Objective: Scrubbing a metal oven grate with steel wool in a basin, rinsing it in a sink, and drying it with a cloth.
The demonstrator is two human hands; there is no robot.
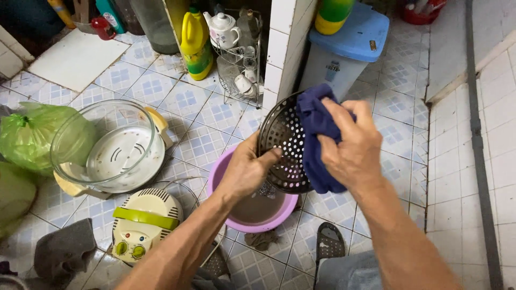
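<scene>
Head view: the left hand (248, 171) grips a dark perforated tray (280, 140) tilted on edge over a pink basin (217, 173) of murky water. The right hand (352, 144) clutches a blue cloth (316, 124) that hides the tray's right part. A glass bowl (70, 139) and a cream lid unit (144, 221) lie left on the tiled floor (398, 129).

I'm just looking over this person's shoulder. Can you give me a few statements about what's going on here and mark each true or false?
1. The right hand presses a dark blue cloth against the perforated round tray. True.
2. The left hand holds the teapot. False: it grips the tray's lower edge; the white teapot sits on the wire rack.
3. A pink basin sits below the tray. True.
4. The glass bowl is stacked inside the basin. False: it stands apart on the tiled floor.
</scene>
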